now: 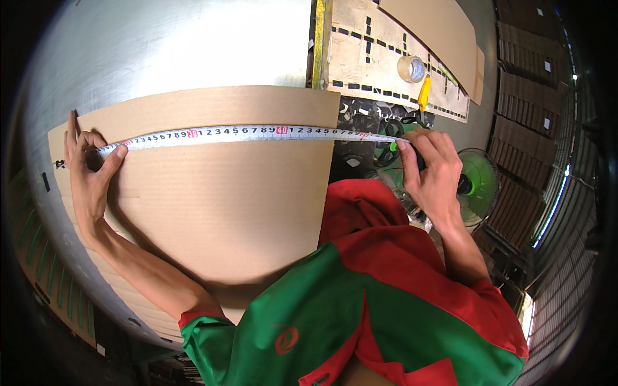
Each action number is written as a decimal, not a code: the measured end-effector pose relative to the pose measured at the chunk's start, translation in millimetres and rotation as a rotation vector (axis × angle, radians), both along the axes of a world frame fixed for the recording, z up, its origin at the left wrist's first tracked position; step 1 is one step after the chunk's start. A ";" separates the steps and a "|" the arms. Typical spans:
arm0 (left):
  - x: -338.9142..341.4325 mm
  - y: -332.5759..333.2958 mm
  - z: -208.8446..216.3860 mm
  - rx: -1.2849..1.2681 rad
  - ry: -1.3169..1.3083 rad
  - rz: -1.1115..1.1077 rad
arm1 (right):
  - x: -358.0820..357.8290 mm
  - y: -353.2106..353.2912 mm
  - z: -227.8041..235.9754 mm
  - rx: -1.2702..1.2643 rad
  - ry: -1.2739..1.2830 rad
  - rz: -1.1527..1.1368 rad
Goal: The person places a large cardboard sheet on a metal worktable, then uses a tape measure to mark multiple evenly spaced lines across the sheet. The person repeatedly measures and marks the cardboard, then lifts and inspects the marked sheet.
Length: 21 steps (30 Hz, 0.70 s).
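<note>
Green cloth with red panels, a short-sleeved work shirt (290,289) fills the space nearest the camera, below and between the two grips. From its sleeves the forearms reach up to a tape measure (244,134), whose white blade runs from one hand to the other.

At the blade's left end, the left hand (91,164) holds it down with bent fingers and thumb, the thumb tip resting on the blade and one finger pointing away from the body. Under this grip lies a large brown corrugated cardboard sheet (219,199), stretching rightward along most of the blade. Beyond the left grip, past the sheet's far edge, shines a bare metal tabletop (193,45).

Past the sheet's right edge, the right hand (438,170) is closed on the other end of the tape measure, with a dark part of its case just visible between the fingers; the rest is hidden. The blade arches slightly on its way there.

Directly beyond the right grip, a yellow-handled tool (423,94) and a roll of packing tape (411,69) lie on a plywood board (351,55) marked with black dashes. Just right of and below that grip stands a green fan (479,186); farther right rise stacks of flattened cardboard (521,83).
</note>
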<state>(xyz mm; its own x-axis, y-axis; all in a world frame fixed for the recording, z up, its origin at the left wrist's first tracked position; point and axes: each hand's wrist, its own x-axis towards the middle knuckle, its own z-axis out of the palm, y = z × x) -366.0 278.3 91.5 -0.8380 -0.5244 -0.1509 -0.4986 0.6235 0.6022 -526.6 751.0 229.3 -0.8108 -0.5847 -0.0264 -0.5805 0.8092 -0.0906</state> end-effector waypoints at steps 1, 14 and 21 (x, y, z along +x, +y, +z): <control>0.2 -0.3 -0.9 0.031 -0.006 0.018 | -0.2 -0.1 0.0 0.000 -0.001 0.002; -1.0 0.5 0.4 0.055 -0.011 0.029 | 0.2 -1.1 1.8 -0.012 -0.013 -0.001; -1.6 0.4 -1.2 0.032 -0.013 0.022 | -0.2 -0.3 0.5 0.005 -0.005 -0.003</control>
<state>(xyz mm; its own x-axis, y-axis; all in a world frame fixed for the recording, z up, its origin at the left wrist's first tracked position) -367.6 278.7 90.4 -0.8239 -0.5378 -0.1786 -0.5201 0.5925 0.6152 -526.8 750.8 229.8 -0.8125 -0.5820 -0.0334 -0.5775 0.8114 -0.0900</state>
